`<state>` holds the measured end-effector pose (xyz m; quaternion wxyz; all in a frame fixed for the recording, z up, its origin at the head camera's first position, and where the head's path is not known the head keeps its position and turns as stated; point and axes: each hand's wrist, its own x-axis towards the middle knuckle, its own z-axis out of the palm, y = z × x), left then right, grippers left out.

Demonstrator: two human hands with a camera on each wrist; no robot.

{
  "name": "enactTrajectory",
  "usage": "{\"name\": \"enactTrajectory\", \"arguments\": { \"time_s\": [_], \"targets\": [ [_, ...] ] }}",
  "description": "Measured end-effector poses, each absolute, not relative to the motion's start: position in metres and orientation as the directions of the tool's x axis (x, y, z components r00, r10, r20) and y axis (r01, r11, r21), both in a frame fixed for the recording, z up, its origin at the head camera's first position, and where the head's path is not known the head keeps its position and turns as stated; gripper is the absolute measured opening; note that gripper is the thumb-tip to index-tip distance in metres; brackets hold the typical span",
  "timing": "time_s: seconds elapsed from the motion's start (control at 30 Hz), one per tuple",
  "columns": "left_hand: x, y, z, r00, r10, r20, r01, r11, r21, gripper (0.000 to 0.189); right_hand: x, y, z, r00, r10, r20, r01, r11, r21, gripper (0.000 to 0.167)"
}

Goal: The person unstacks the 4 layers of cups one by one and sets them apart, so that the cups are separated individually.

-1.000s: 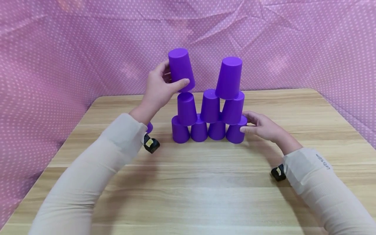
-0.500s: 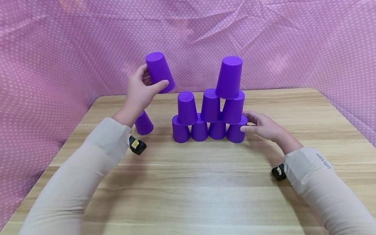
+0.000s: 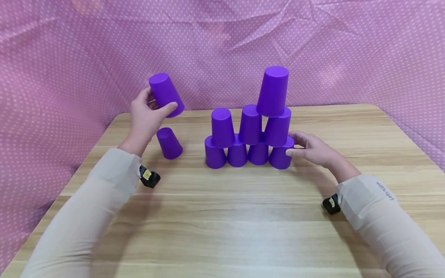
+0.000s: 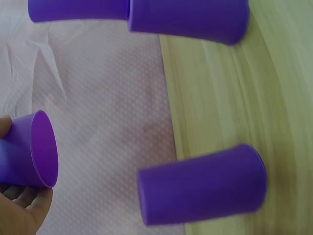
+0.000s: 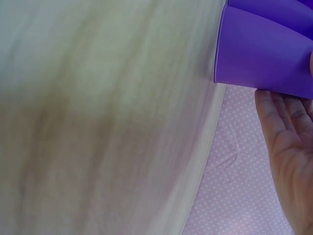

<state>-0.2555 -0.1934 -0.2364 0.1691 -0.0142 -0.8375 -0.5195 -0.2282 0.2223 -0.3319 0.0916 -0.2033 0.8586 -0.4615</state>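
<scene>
My left hand (image 3: 146,117) holds an upside-down purple cup (image 3: 167,94) in the air, thumb across its front and fingers behind. In the left wrist view, the rim of this held cup (image 4: 24,152) faces right. Below the hand, a single purple cup (image 3: 169,143) stands mouth-down on the table. To the right rises a stack of upside-down purple cups: a row at the base, three cups above, and one top cup (image 3: 272,92) at the right. My right hand (image 3: 314,152) grips the base row's right-end cup (image 3: 281,154) from the side, thumb in front.
The wooden table (image 3: 243,227) has its far edge just behind the stack. Pink dotted cloth (image 3: 222,46) hangs behind and along the sides. A small black camera (image 3: 149,177) sits at the left wrist, another black camera (image 3: 331,204) at the right.
My left hand has carried its cup leftward and lower, away from above the stack's left side. The single cup on the table now shows fully. The right hand has stayed in place.
</scene>
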Motion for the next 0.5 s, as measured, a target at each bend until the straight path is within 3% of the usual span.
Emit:
{"name": "enactTrajectory", "arguments": {
  "time_s": [0.5],
  "targets": [
    [-0.246,-0.243,-0.263,-0.927,-0.291,0.236,0.069,0.486,0.871,0.072,-0.228,0.223,-0.332,-0.896,-0.442,0.044,-0.271,0.466,-0.842,0.049]
  ]
}}
